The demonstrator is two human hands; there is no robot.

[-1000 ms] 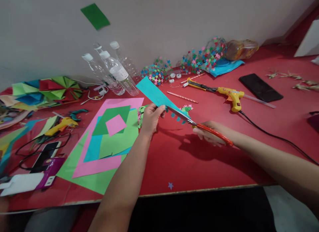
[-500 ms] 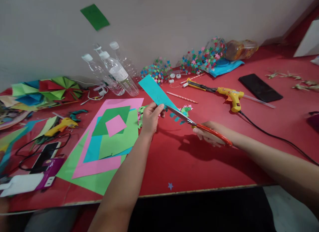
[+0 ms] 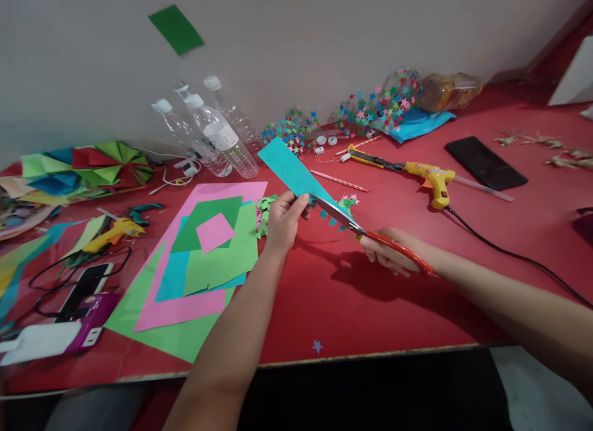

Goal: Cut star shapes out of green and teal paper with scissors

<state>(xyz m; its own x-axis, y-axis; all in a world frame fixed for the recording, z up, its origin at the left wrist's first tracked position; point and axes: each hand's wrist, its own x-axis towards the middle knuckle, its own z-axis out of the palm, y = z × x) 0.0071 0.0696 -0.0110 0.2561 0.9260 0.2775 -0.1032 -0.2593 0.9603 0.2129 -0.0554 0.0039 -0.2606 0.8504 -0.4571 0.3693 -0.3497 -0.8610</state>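
Observation:
My left hand (image 3: 288, 216) pinches the lower part of a turquoise paper strip (image 3: 286, 167) between thumb and fingers. Faint drawn outlines show on the strip. Wrapped round the red handles of a pair of scissors (image 3: 396, 251), my right hand (image 3: 393, 249) holds them with the blades pointing left at the paper's edge, close to my left thumb. Small turquoise bits hang below the blades. Behind the strip lies a little pile of pink and green paper stars (image 3: 348, 202); green cut pieces (image 3: 263, 215) sit beside my left wrist.
Coloured paper sheets (image 3: 217, 264) lie left of my arm. Plastic bottles (image 3: 227, 144) and star-covered clear bottles (image 3: 370, 110) stand or lie along the wall. To the right are a yellow glue gun (image 3: 430, 179) with its cord and a black phone (image 3: 485, 163). A single star (image 3: 317, 346) lies near the table edge.
The scissors and both hands have shifted very slightly right. The blades look a little more closed at the strip's edge, and the paper stays in my left hand.

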